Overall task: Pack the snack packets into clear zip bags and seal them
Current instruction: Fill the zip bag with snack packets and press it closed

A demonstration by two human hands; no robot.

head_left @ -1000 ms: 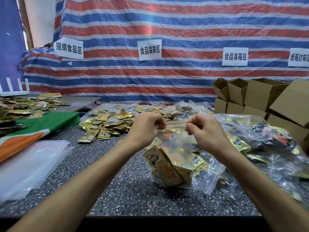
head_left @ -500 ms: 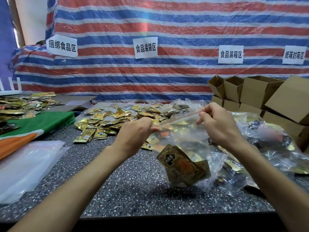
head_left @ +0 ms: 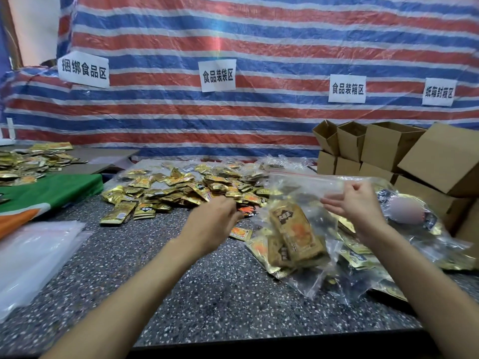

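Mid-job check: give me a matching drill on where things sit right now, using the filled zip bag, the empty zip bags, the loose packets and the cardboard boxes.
1 filled zip bag
2 empty zip bags
3 loose packets
4 cardboard boxes

A stacked at far right
B held by the right hand
C lying flat at the left of the table
D heaped mid-table

Pairs: 1-B, 2-C, 3-D, 4-A
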